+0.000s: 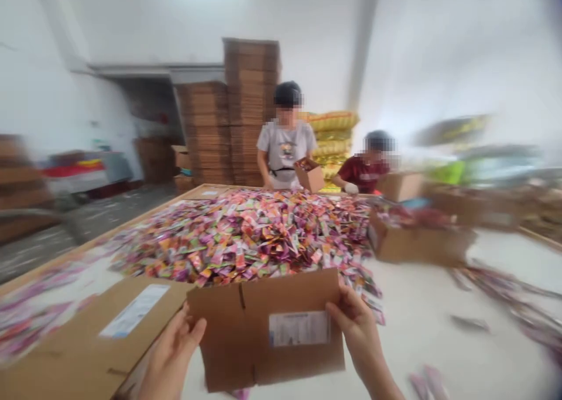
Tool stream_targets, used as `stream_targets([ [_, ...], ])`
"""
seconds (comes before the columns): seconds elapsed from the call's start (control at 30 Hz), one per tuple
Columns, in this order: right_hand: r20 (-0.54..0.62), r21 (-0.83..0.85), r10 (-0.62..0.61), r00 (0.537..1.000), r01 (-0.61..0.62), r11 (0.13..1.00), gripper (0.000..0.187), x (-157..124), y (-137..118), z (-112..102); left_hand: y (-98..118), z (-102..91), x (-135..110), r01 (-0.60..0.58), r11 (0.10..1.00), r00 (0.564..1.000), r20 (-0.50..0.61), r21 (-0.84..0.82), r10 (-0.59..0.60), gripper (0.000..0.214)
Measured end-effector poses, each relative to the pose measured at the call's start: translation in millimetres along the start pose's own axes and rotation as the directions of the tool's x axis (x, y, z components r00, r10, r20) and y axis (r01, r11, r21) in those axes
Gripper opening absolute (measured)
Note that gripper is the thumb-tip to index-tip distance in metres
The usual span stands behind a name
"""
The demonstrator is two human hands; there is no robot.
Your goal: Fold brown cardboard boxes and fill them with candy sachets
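A flattened cardboard box [235, 341] with a white printed label is held up in front of me over the table. My right hand [357, 324] pinches its right edge, thumb on the front and fingers behind. At the left edge my left hand [178, 344] is closed on the same box, its fingers partly hidden behind the board. Another flat cardboard box [83, 335], also labelled, lies to the left beside my left hand. Beyond the held box is a big heap of small colourful packets [254, 230].
A cardboard box [417, 242] with packets stands on the white table [417, 306] at right. Loose packets lie along both sides. Across the table are two people [287, 148], one with a small box [309, 174]. Stacked cardboard [250, 119] rises behind them.
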State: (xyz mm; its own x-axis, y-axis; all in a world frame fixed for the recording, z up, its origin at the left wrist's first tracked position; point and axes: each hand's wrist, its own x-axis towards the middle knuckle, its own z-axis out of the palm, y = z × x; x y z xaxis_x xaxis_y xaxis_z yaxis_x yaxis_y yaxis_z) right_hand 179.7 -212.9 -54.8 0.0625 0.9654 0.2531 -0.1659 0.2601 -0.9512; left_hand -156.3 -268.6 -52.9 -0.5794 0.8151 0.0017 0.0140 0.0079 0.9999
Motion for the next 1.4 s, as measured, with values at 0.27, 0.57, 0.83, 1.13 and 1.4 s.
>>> stream_targets([
  [0.27,-0.425,0.042,0.149,0.893,-0.146,0.988,0.046,-5,-10,-42,15,154.2,-25,-0.105,0.993,0.985,-0.142,-0.056,0.097,0.071],
  [0.57,-0.176,0.175,0.27,0.947,-0.24,0.955,0.052,7,-25,-31,-5,143.1,-30,-0.195,0.981,0.891,0.421,0.016,0.17,0.078],
  [0.83,0.005,0.03,0.246,0.969,-0.246,0.969,0.078,27,5,-64,-39,151.3,-3,-0.082,0.992,0.851,0.511,-0.1,0.122,0.022],
  [1.13,0.336,-0.58,-0.007,0.942,0.213,0.786,0.052,20,-53,-56,-39,145.7,8,-0.293,0.948,0.733,0.608,-0.122,0.305,0.016],
  [1.4,0.372,-0.77,-0.215,0.903,0.43,0.472,0.018,28,-7,-18,35,154.8,-5,-0.796,0.565,0.386,0.901,0.216,0.199,0.022],
])
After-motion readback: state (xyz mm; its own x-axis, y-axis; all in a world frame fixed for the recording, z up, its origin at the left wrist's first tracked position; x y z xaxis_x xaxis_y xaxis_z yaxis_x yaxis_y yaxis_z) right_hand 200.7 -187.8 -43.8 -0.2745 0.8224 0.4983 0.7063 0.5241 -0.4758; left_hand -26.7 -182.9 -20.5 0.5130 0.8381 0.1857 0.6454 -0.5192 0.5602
